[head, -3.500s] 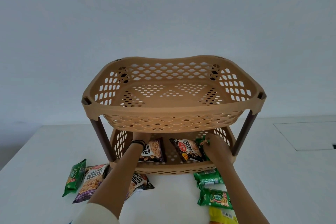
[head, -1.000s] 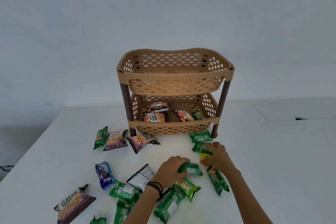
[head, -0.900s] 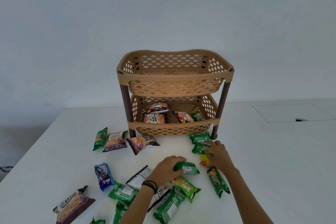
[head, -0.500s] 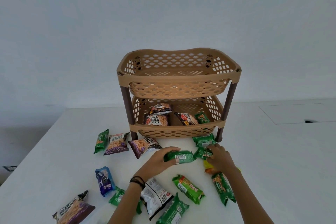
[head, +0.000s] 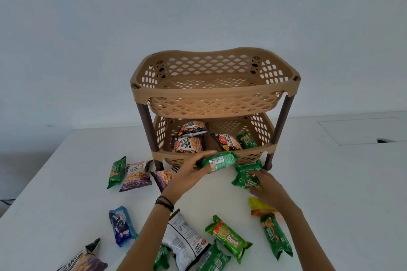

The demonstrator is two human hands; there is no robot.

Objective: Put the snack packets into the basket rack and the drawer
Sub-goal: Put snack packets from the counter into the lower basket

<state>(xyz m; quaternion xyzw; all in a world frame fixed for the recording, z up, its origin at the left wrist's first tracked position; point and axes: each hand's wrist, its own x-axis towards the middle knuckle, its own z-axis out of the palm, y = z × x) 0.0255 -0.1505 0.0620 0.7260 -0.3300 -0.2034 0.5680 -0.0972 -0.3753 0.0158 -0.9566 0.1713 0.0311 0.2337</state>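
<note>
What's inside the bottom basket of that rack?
Four packets show in the lower basket: two peanut packets left, a dark packet and a small green packet right. Its front wall hides anything lying low in front.

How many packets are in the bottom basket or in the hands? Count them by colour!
Green packets: 3, one in the basket at, one in the left hand at, one in the right hand at
Dark packets: 3, all in the basket
Total: 6
</note>
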